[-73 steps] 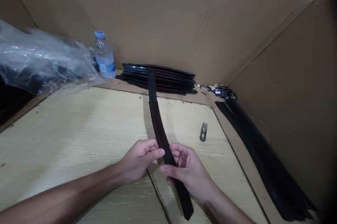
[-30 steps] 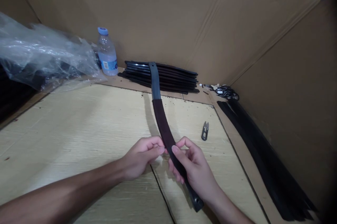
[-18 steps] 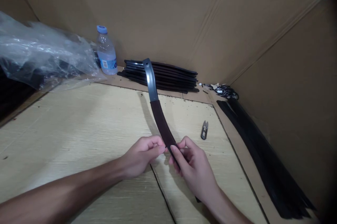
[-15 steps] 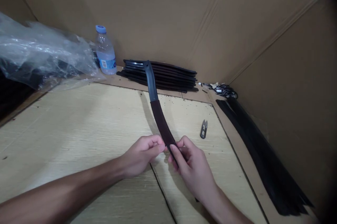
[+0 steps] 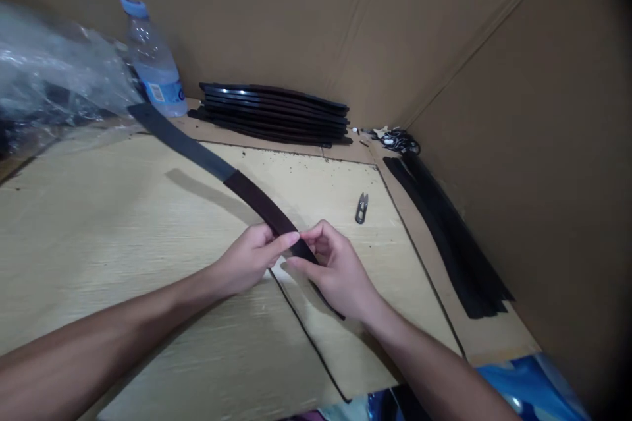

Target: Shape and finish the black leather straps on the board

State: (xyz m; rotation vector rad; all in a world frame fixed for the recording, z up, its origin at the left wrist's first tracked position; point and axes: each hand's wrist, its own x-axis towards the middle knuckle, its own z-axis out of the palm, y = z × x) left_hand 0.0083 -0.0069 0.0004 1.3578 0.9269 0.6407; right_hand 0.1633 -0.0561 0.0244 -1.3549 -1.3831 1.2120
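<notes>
A long curved black strip (image 5: 217, 170) is held over the wooden board, its far end pointing up-left toward the water bottle. Its near half is covered by a dark brown fabric sleeve (image 5: 261, 205). My left hand (image 5: 249, 256) pinches the sleeve's near end between thumb and fingers. My right hand (image 5: 333, 268) grips the strip just beside it, fingers curled round it; the strip's near tip is hidden under that hand.
A stack of black curved strips (image 5: 274, 112) lies against the cardboard wall. Small thread snips (image 5: 362, 207) lie on the wooden board (image 5: 99, 223). Black fabric sleeves (image 5: 444, 230) lie along the right wall. A water bottle (image 5: 153, 65) and a plastic bag (image 5: 54, 78) sit back left.
The strip's far end has swung from pointing at the stack to pointing left toward the bottle. Both hands stayed pinched on it. The view has dropped and shifted right.
</notes>
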